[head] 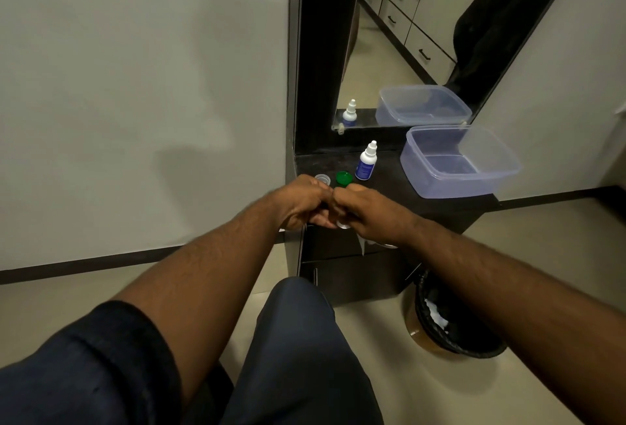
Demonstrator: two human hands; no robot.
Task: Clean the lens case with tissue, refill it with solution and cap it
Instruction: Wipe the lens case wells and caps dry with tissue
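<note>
Both hands together just above the front edge of the dark wooden surface point(389, 194), knuckles almost touching. Left hand point(303, 202) with fingers curled inward, right hand point(369, 211) also curled, both closed around a small clear plastic lens case point(342, 224) of which only a pale round rim visible under the fingers; rest of it hidden, so not possible to say which hand carries it more. No tissue to make out between the fingers. Just behind the hands on the surface: a small clear round cap point(322, 179), partly covered by the left hand, and beside it a small green round cap point(343, 178). Near these, upright, a small white dropper bottle with blue label point(366, 162); label writing too small and blurred to read, no brand visible. Further right, an open translucent bluish plastic box point(457, 162), tilted a little. Behind, a tall mirror with dark frame point(382, 52), showing bottle and box again, top cut off by the picture edge. On the floor at right, a black round bin point(450, 319) with something white crumpled inside, partly hidden by the right forearm.
</note>
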